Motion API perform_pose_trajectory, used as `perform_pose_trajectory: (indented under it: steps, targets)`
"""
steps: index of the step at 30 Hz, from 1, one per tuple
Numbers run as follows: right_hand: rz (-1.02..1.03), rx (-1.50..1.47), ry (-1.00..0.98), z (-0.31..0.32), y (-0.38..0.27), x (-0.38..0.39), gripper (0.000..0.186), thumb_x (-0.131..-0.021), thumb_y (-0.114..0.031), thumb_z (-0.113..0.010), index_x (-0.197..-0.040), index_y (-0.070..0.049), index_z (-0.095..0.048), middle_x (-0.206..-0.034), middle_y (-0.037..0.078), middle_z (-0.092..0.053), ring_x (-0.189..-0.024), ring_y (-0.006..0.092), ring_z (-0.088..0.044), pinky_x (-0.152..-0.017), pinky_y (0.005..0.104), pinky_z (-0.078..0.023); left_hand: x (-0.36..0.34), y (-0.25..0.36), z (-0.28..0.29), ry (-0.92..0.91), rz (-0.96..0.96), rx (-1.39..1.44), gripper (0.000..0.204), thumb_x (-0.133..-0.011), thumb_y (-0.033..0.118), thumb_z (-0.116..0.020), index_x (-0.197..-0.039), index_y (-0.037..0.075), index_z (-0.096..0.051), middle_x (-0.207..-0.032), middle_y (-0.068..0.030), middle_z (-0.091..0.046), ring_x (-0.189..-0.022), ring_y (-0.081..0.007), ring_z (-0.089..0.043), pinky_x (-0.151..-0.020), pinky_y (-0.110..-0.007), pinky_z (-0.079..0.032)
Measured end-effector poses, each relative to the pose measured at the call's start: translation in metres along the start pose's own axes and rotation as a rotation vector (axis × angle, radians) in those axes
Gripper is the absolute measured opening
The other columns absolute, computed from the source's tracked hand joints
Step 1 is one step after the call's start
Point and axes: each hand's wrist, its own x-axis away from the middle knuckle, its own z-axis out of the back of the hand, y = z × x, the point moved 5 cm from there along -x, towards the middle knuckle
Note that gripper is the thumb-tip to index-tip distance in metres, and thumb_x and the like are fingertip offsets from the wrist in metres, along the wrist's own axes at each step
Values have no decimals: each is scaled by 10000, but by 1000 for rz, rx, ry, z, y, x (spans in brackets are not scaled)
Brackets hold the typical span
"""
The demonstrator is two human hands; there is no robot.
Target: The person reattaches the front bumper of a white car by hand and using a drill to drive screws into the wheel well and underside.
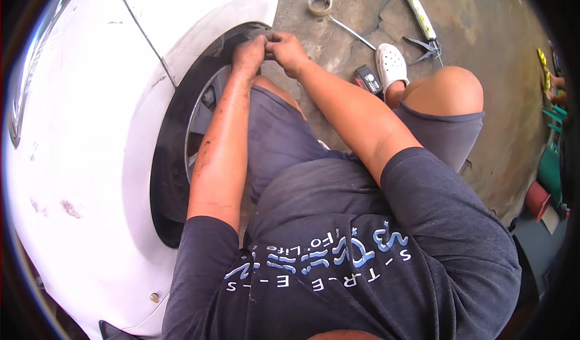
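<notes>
My left hand and my right hand meet at the front of the wheel arch of a white car. Both have fingers curled and pressed close at the arch's edge; what is between them is too hidden to make out. Below them, the black tyre and silver wheel rim are partly covered by my left forearm and leg. Right of my hands, a black-and-red battery pack lies beside my white clog.
On the concrete floor lie a tape roll, a metal rod and a caulking gun. At the right edge are a red container, green items, yellow objects and part of what seems another person.
</notes>
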Motion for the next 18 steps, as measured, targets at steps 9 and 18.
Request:
perform_pose_trajectory:
  steps: [9, 18]
  targets:
    - [-111, -411, 72, -19, 7, -3, 149, -950, 43, -614, -1088, 49, -669, -974, 141, -717, -855, 214, -720, -726, 312, -643, -1, 18, 18, 525, -228, -88, 411, -946, 247, -617, -811, -129, -712, -783, -197, -744, -683, -246, -709, -680, -388, -550]
    - [-48, -458, 244, -16, -6, -11, 469, -891, 116, -651, -1305, 71, -436, -1116, 202, -644, -962, 286, -715, -769, 356, -671, 5, 39, 7, 382, -251, -265, 441, -929, 283, -595, -874, -132, -735, -889, -308, -747, -896, -378, -754, -839, -445, -542]
